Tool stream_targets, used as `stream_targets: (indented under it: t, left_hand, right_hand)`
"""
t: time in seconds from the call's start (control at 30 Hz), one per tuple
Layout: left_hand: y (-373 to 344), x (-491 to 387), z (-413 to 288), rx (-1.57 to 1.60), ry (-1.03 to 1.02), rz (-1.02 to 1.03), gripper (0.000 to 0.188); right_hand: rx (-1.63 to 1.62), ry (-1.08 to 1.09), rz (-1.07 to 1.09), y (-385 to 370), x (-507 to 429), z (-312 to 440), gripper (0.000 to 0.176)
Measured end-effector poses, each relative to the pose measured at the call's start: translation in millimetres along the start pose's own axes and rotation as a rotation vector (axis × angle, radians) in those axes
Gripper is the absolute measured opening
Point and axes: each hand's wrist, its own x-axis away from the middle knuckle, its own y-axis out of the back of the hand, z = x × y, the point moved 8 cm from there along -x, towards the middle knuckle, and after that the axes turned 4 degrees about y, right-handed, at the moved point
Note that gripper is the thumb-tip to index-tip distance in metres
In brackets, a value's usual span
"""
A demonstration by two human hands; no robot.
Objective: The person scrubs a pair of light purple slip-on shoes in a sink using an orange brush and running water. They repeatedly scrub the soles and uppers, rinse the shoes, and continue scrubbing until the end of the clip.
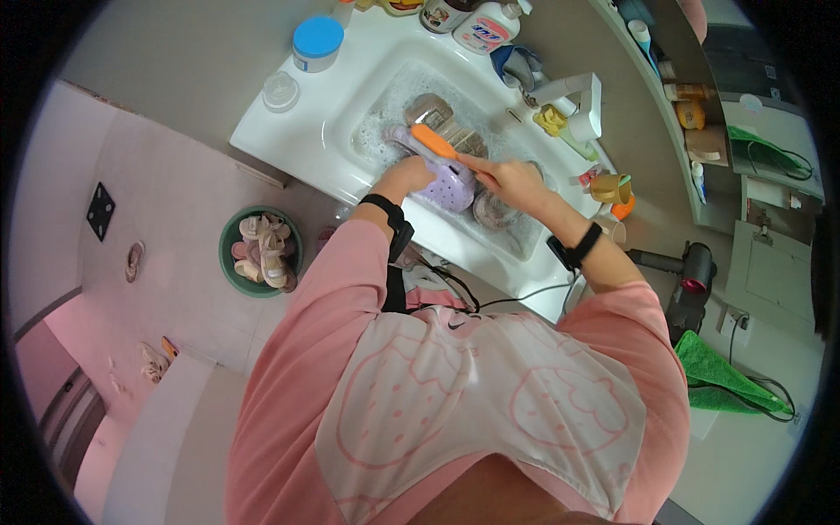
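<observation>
A white washbasin (315,154) holds soapy water with several shoes in it. My left hand (405,178) grips a lavender perforated clog (449,186), its fingers partly hidden against the shoe. In my right hand (515,184) is the handle of an orange brush (433,141), whose head lies over the clog's strap; its bristles face down and are hidden. Beyond the clog, a brownish shoe (430,111) lies in the suds. Another greyish, wet shoe (495,210) rests in the water below my right hand.
A white faucet (584,98) rises at the basin's right edge, near a yellow cup (610,189). Soap bottles (487,29) and a blue-lidded jar (318,44) line the far rim. On the floor at left stands a green tub (231,275) of shoes. A hair dryer (695,266) hangs at right.
</observation>
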Motion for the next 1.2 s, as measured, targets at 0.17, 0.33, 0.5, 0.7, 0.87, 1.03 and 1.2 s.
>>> stream_targets:
  t: [0.17, 0.33, 0.5, 0.7, 0.87, 1.03, 1.2]
  left_hand:
    - [5.0, 8.7, -3.6, 0.064, -0.007, -0.04, 0.05]
    - [0.1, -2.0, 3.9, 0.05, 0.03, -0.004, 0.051]
    - [-1.8, -0.3, 4.2, 0.009, 0.034, -0.005, 0.051]
    - [0.5, 5.2, 3.7, 0.054, 0.069, 0.032, 0.051]
    - [-1.6, -0.4, 0.1, 0.088, -0.001, -0.022, 0.05]
    - [-7.2, 2.2, 5.8, 0.091, 0.109, 0.023, 0.05]
    - [-7.1, 2.8, 0.8, 0.31, -0.01, 0.055, 0.049]
  right_hand:
    - [-0.052, 0.058, -0.108, -6.6, -43.1, 12.6, 0.048]
    - [-0.102, 0.017, -0.085, -19.9, -28.2, -8.8, 0.045]
    - [-0.187, -0.009, -0.054, -15.2, 12.5, -19.5, 0.042]
    - [-0.163, 0.009, -0.147, -28.4, -40.2, -4.3, 0.043]
    - [-0.182, -0.06, -0.02, -31.5, 35.5, -31.3, 0.044]
    - [-0.161, -0.042, -0.14, -29.8, -33.4, -9.5, 0.048]
    - [-0.172, 0.008, -0.146, -24.0, -12.2, -23.9, 0.049]
